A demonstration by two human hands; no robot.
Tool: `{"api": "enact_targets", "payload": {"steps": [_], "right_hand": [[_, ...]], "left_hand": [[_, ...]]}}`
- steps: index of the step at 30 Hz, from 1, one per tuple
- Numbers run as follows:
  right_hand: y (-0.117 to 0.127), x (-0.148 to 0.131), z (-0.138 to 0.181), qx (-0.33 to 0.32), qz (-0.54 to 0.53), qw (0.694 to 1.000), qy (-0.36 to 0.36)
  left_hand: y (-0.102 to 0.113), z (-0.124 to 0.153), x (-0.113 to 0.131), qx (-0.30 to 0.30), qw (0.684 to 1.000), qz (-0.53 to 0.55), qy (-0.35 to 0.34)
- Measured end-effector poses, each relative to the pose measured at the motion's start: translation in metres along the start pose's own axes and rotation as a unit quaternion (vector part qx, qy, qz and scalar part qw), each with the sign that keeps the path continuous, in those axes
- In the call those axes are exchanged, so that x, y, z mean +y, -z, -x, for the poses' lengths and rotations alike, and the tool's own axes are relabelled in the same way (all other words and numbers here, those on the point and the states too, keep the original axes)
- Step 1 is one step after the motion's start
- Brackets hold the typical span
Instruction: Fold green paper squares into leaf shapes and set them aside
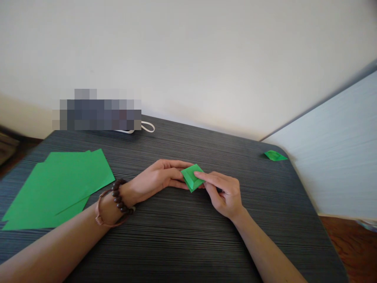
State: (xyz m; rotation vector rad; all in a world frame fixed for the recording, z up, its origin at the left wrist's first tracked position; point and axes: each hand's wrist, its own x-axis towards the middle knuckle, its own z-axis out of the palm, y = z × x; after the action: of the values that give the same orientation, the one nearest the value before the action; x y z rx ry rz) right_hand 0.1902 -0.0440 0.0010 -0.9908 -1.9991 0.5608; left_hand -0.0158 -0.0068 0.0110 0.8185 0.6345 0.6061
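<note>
A small piece of folded green paper (191, 183), roughly diamond-shaped with raised creased layers, is held between my hands above the dark table. My left hand (160, 175) grips its left corner, the thumb on the near side and the other fingers reaching behind and under it. My right hand (224, 191) pinches the right side, its index fingertip pressing on the upper face. The right thumb is bent below the index finger, and the fingertips under the paper are partly hidden. Dark beads and a brown cord circle my left wrist.
Several green paper sheets (59, 184) lie overlapping at the left of the dark wood-grain table (176, 243). Another folded green paper piece (275, 155) rests near the far right corner. A blurred-out object with a white strap loop (149, 126) stands at the back, against the pale wall.
</note>
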Motion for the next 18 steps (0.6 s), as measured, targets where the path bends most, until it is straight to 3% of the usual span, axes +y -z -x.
{"api": "enact_targets", "payload": {"steps": [3,18], "right_hand": [[0.0017,0.0001,0.0003,-0.012,0.006,1.000,0.009],[0.0010,0.0000,0.0007,-0.015,0.035,0.999,0.023]], "left_hand": [[0.0023,-0.0006,-0.0011,-0.012,1.000,0.028,-0.001],[0.0016,-0.0017,-0.0045,0.017,0.998,-0.059,-0.006]]}}
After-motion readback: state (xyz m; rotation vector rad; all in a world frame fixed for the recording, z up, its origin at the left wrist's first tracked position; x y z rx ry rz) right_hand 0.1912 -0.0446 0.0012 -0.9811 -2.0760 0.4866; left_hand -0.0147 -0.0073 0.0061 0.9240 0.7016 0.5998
